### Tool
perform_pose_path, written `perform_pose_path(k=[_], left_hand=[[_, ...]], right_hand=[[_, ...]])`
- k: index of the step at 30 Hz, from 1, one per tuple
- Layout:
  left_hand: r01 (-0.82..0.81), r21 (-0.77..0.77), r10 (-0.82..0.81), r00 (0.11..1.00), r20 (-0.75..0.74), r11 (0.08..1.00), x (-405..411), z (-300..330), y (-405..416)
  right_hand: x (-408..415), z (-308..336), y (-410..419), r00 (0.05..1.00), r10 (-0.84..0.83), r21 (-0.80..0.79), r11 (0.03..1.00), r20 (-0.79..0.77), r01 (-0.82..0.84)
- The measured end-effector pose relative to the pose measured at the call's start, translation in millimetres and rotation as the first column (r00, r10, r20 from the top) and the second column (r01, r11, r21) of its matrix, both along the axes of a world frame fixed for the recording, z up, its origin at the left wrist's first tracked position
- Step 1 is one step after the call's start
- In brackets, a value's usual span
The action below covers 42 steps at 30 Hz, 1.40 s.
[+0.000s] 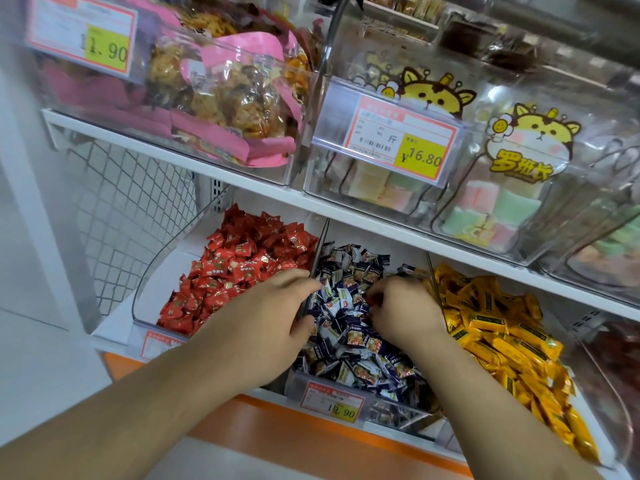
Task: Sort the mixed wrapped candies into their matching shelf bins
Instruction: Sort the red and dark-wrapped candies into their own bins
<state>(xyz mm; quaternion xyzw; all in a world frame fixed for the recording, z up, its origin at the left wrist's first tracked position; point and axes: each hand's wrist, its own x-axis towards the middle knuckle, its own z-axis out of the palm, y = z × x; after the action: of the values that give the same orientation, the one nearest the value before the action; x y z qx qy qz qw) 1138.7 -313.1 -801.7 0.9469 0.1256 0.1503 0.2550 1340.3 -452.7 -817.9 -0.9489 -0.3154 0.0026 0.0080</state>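
Note:
Three clear bins stand side by side on the lower shelf. The left bin holds red wrapped candies (pixel 239 268), the middle bin dark blue and white candies (pixel 349 327), the right bin yellow candies (pixel 498 327). My left hand (pixel 266 313) lies over the divider between the red and blue bins, its fingers reaching into the blue pile. My right hand (pixel 401 306) is in the blue bin near the yellow bin's divider, fingers curled down into the candies. What the fingers hold is hidden.
A price tag (pixel 332 400) hangs on the middle bin's front. The upper shelf (pixel 242 181) carries a bin of pink snack bags (pixel 228 98) and clear bins of pastel marshmallow packs (pixel 485 209). A wire mesh panel (pixel 131 202) stands at left.

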Motion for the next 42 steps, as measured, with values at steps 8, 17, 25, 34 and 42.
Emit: perform_pose_path(k=[8, 17, 25, 34, 42], left_hand=[[-0.004, -0.02, 0.004, 1.0, 0.002, 1.0, -1.1, -0.5, -0.9], [-0.064, -0.134, 0.08, 0.99, 0.119, 0.989, 0.0, 10.7, 0.0], [-0.305, -0.06, 0.311, 0.935, 0.172, 0.95, -5.9, 18.2, 19.6], [-0.003, 0.202, -0.009, 0.998, 0.057, 0.979, 5.7, 7.0, -20.5], [0.269, 0.288, -0.169, 0.929, -0.329, 0.919, 33.5, -32.6, -71.0]], right_hand=[[-10.6, 6.5, -7.8, 0.999, 0.0, 0.195, 0.981, 0.045, -0.009], [-55.8, 62.9, -10.9, 0.897, 0.205, 0.687, 0.713, -0.392, 0.138], [-58.2, 76.0, -26.5, 0.898, 0.201, 0.662, 0.739, -0.391, 0.123], [-28.1, 34.5, -61.2, 0.968, 0.24, 0.062, 0.97, -0.072, -0.236], [-18.5, 22.3, -59.3, 0.937, 0.347, -0.284, 0.896, -0.03, -0.341]])
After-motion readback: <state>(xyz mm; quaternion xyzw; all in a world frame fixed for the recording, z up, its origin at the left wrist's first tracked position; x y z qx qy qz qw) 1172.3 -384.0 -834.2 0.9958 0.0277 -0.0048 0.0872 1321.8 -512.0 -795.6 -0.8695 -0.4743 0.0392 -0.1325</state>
